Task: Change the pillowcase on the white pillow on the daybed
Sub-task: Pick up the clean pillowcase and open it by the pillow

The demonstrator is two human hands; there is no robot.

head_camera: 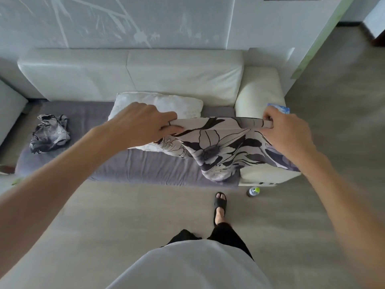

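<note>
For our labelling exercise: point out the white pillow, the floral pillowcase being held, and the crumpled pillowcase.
white pillow (166, 105), head view, upper face.
floral pillowcase (218, 140), head view, hanging middle.
crumpled pillowcase (50, 133), head view, centre.

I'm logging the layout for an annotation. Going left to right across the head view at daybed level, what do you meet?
Crumpled floral pillowcase → left hand → white pillow → floral pillowcase held up → right hand.

Crumpled cloth (50, 133) lies left of pillow (158, 105).
</note>
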